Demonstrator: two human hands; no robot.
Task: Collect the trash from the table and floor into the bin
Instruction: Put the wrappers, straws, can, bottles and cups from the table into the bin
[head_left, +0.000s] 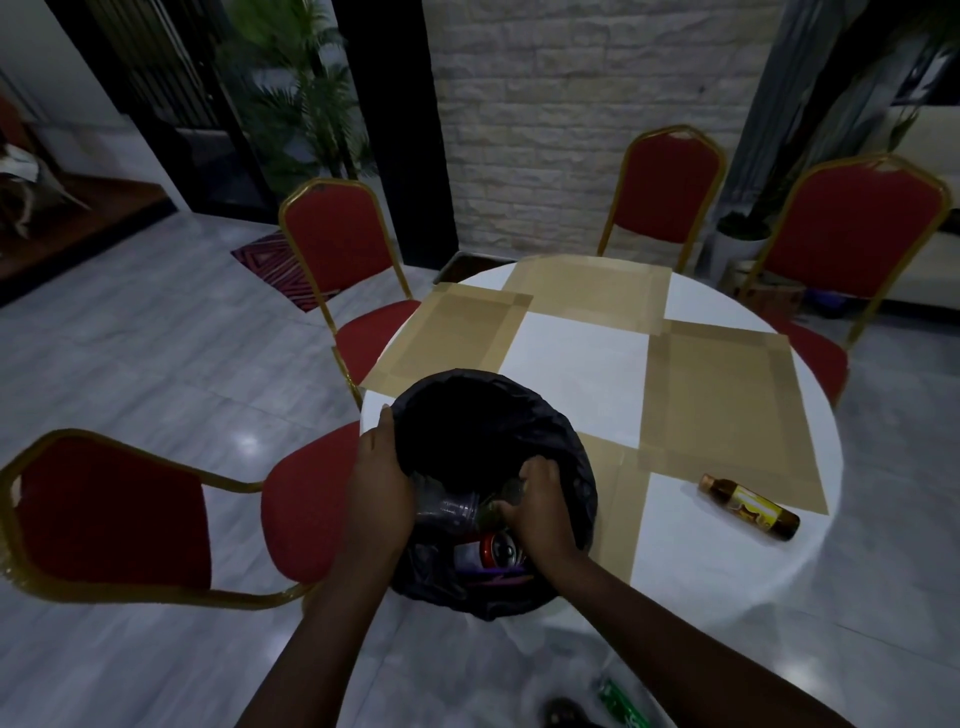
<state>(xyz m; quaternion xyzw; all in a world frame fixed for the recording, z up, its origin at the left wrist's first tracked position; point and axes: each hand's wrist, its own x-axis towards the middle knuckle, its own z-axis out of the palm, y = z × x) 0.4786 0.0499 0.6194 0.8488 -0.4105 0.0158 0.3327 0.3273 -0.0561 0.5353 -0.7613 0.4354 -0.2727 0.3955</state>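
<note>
A bin lined with a black bag stands at the near edge of the round white table. My left hand grips the bag's left rim. My right hand is down inside the bin, closed around a dark rounded item that I cannot make out. A clear plastic cup and a red can lie inside the bin. A brown bottle with a yellow label lies on its side on the table to the right. A green bottle lies on the floor near my feet.
Brown cardboard sheets are taped over the table. Red chairs with gold frames ring it: one at near left, one at far left, two at the back right. Grey tiled floor spreads to the left.
</note>
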